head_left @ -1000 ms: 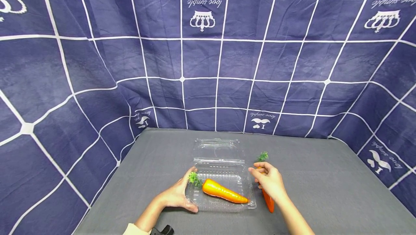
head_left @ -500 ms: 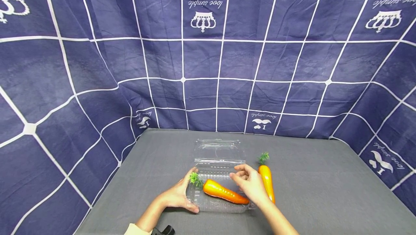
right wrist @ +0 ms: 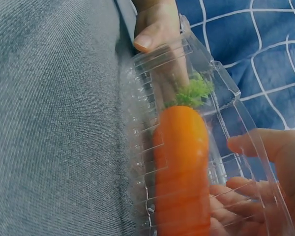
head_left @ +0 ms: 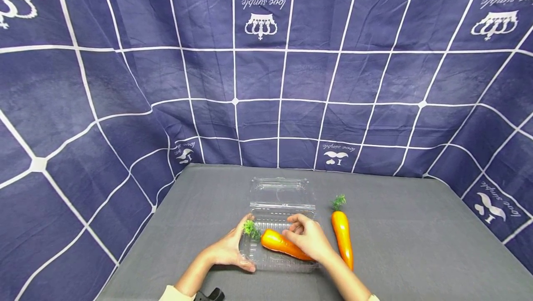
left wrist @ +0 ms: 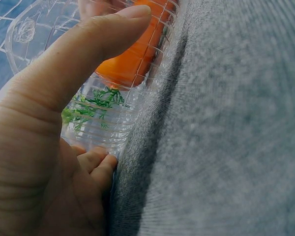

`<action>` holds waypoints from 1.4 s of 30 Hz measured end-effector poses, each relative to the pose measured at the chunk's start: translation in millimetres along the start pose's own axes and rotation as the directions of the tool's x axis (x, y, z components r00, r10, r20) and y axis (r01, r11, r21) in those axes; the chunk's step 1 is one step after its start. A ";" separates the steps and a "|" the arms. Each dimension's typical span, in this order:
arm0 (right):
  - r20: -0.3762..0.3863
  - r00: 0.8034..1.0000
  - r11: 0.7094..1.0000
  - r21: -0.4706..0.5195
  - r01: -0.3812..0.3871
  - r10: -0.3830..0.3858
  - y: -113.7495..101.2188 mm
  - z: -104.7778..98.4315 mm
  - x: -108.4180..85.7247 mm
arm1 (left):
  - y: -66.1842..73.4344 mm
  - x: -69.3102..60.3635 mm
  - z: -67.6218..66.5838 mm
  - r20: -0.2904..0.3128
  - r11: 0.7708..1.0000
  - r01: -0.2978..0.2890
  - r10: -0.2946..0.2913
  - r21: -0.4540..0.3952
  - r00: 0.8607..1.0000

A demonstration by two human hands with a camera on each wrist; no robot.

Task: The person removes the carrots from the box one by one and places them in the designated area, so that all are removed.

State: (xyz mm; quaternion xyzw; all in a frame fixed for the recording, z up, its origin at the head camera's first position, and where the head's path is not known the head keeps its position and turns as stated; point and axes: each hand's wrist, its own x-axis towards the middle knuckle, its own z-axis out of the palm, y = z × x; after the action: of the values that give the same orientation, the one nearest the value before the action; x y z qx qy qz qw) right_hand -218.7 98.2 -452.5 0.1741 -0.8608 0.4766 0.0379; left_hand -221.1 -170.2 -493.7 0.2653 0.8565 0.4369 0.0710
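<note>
An orange toy carrot (head_left: 276, 241) with green leaves at its left end lies slanted in a clear plastic container (head_left: 283, 266). My left hand (head_left: 229, 249) grips the container's left end, thumb at the front corner and fingers at the back. Over the carrot's right part is my right hand (head_left: 310, 238), its fingers loosely bent. In the right wrist view the right hand's fingers (right wrist: 231, 199) lie beside the carrot (right wrist: 182, 167); whether they touch it I cannot tell. Through the clear wall, the left wrist view shows the carrot (left wrist: 128, 61) and its leaves (left wrist: 98, 104).
A second carrot (head_left: 342, 231) lies on the grey cloth to the right of the container, leaves toward the back. The container's hinged lid (head_left: 282, 192) is folded back behind it. A blue curtain (head_left: 308, 74) with white lines hangs behind and at both sides.
My right hand has moved left, from over the second carrot to above the one in the container, uncovering the second carrot. The left hand has kept its place.
</note>
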 end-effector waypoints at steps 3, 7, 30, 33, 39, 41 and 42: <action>0.069 0.998 0.999 -0.037 0.009 -0.006 0.2 0.0 -0.2 | 1.0 0.1 -0.4 -0.003 1.000 0.002 -0.002 0.001 1.000; 0.146 0.989 0.998 -0.065 0.016 -0.007 0.0 -0.3 -0.7 | 0.8 0.0 -1.3 -0.001 1.000 0.007 -0.007 -0.001 1.000; 0.270 0.959 0.961 -0.231 0.151 -0.086 3.0 3.5 -3.6 | -1.0 1.1 -0.8 0.010 0.999 0.015 -0.014 -0.033 1.000; 0.268 0.960 0.961 -0.235 0.147 -0.082 3.3 3.6 -4.1 | -0.9 0.9 -0.2 0.009 0.999 0.011 -0.010 -0.032 1.000; 0.239 0.966 0.976 -0.164 0.142 -0.101 5.0 1.9 -3.1 | 0.4 0.3 0.0 0.003 1.000 0.026 -0.026 -0.014 1.000; 0.221 0.970 0.983 -0.123 0.134 -0.104 5.2 1.4 -2.9 | 0.9 0.0 -0.1 0.002 0.999 0.041 -0.041 0.001 0.999; 0.212 0.972 0.986 -0.103 0.128 -0.104 5.5 1.2 -2.7 | 1.1 0.0 -0.2 0.001 0.999 0.048 -0.048 0.006 0.999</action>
State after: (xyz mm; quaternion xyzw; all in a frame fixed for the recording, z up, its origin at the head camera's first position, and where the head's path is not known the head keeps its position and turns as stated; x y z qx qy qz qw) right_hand -217.9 100.5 -458.2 0.2700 -0.8746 0.4024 -0.0134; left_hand -220.7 -169.8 -492.7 0.2452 0.8639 0.4324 0.0813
